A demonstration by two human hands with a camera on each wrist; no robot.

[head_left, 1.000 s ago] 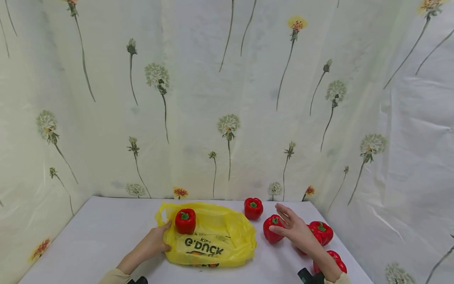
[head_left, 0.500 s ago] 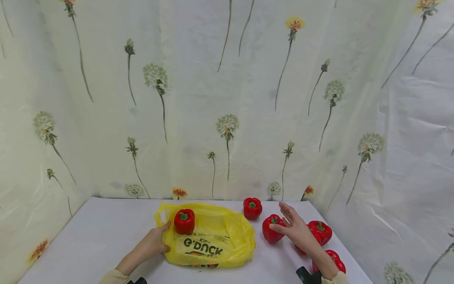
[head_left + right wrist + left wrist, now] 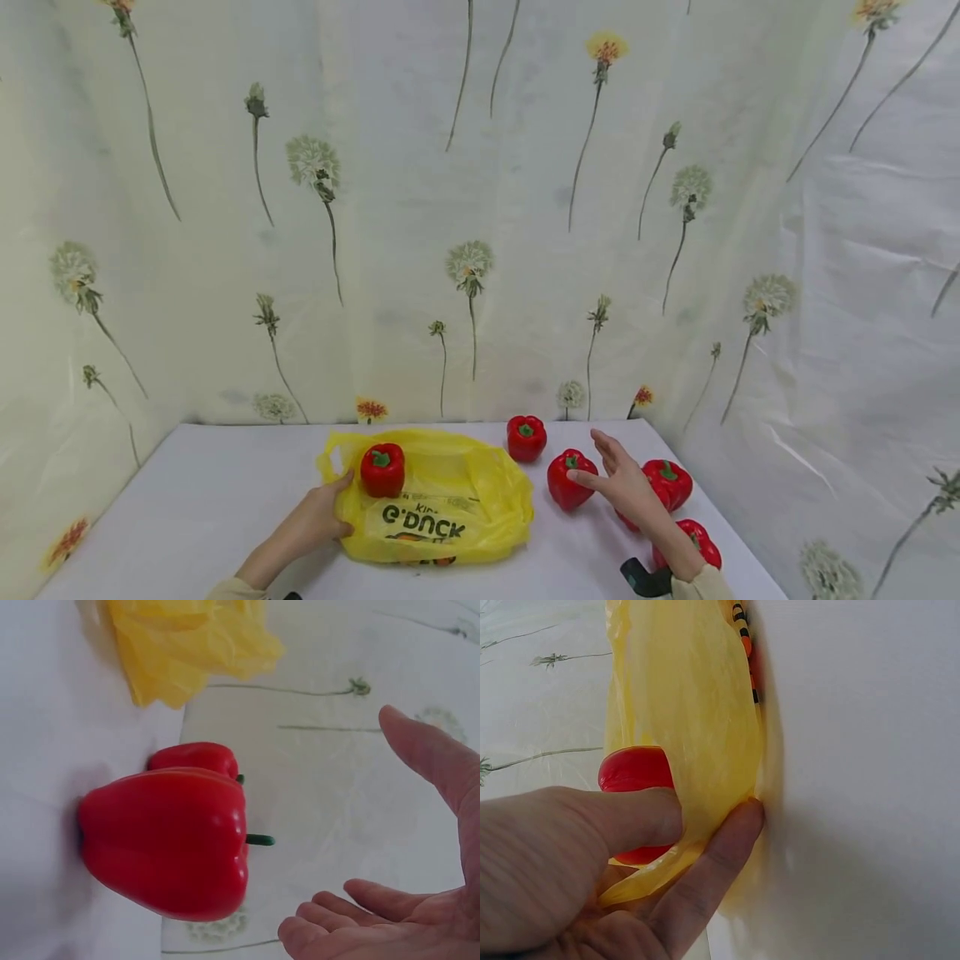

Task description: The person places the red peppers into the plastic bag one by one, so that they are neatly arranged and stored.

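A yellow plastic bag (image 3: 491,500) with dark lettering lies spread on the white table. My left hand (image 3: 315,515) holds its left edge, thumb on top and a finger along the outside in the left wrist view. One red bell pepper (image 3: 382,472) sits at the bag's left end, close to the left thumb (image 3: 649,814). My right hand (image 3: 626,483) is held with fingers apart beside another red bell pepper (image 3: 169,840). In the right wrist view a gap separates that hand from the pepper, which stands on the table, green stem upward.
Another bell pepper (image 3: 527,439) stands behind, near the table's back edge. More bell peppers (image 3: 671,485) sit at the right, partly covered by the right forearm. A pale flower-printed curtain (image 3: 420,250) encloses the white table (image 3: 225,467) at the back and sides.
The head view has shifted slightly, moving the scene left in the picture. My right hand's fingers have drawn a little to the right of the pepper. The left hand and bag look unchanged.
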